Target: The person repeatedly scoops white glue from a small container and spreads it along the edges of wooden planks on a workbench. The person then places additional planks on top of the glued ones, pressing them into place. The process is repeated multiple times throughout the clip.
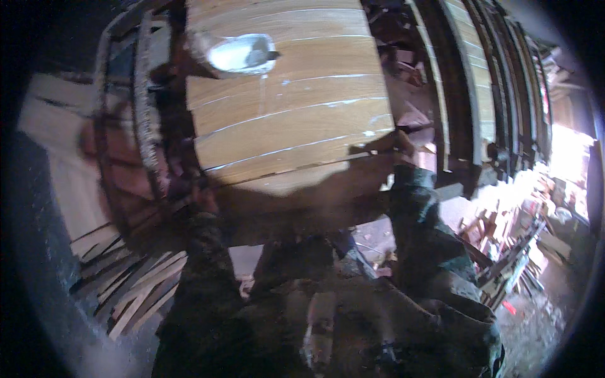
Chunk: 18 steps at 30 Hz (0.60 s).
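Note:
A panel of pale wooden boards [283, 101] lies in front of me, with white glue-like lines along its seams. At its near edge is a wooden board [315, 179], partly in shadow, with a dark gap along its far side. My right hand [406, 148] is closed at the right end of this board. My left hand [203, 196] is at the left end, too dark to make out its fingers. A scoop-shaped container [242, 53] with white stuff inside rests on the panel's far left part.
Dark metal frame bars [142, 94] stand left of the panel. More upright dark bars [466, 94] with pale boards between them are at the right. Thin wood strips [135, 290] lie low on the left; wood scraps [504, 233] litter the floor at right.

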{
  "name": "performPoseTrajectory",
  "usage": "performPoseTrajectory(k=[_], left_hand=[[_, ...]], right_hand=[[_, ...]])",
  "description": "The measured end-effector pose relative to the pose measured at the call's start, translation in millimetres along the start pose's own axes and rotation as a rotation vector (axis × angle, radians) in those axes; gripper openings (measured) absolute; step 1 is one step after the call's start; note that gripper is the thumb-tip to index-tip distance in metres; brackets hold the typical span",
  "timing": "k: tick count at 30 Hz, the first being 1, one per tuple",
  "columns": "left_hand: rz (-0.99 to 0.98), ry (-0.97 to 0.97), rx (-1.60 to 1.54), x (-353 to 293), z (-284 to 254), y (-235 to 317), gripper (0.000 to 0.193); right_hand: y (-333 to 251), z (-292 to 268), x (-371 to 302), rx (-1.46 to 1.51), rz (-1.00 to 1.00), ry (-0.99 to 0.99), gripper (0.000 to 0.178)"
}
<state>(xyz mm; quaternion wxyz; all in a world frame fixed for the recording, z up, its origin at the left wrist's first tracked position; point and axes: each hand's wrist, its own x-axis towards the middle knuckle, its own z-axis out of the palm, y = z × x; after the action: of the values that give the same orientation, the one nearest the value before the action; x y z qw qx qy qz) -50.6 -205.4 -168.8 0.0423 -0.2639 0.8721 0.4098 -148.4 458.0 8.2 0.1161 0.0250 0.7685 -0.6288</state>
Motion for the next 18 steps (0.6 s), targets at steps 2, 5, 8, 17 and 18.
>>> performPoseTrajectory(k=[2, 5, 8, 17, 18], left_hand=[[-0.019, -0.039, -0.053, 7, 1, -18, 0.037], [-0.300, -0.355, -0.808, 19, -2, -38, 0.045], [-0.033, -0.102, -0.082, 10, -6, -35, 0.049], [-0.006, -0.136, 0.096, -4, -23, -6, 0.065], [-0.006, -0.164, 0.118, -7, -23, -3, 0.067]], right_hand=[[-1, 6, -4, 0.079, 0.078, 0.099, 0.030], [5, 13, -12, 0.217, 0.055, 0.220, 0.034], [18, 10, -17, 0.512, 0.011, 0.109, 0.037], [77, -26, -35, -0.223, 0.106, 0.321, 0.049], [80, -28, -38, -0.208, 0.113, 0.294, 0.049]])
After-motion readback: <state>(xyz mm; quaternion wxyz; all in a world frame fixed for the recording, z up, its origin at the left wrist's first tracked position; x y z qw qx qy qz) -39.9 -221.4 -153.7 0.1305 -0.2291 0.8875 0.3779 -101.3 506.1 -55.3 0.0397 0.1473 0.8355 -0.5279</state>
